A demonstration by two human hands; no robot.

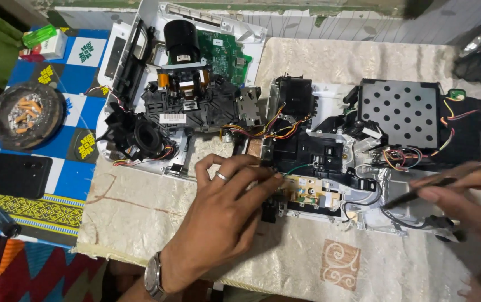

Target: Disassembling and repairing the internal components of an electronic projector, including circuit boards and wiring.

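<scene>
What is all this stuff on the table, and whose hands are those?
The picture comes from a camera worn on a person's head, looking down, so the hands are that person's own. On a cream cloth lies a machine taken apart: a white shell with a black lens tube and a green circuit board, and beside it a black inner part with coloured wires and a plate full of holes. The left hand, wearing a ring and a watch, touches a small tan circuit board. The right hand holds a thin dark tool like a pen. At the far left sit an ashtray and a black phone.
</scene>
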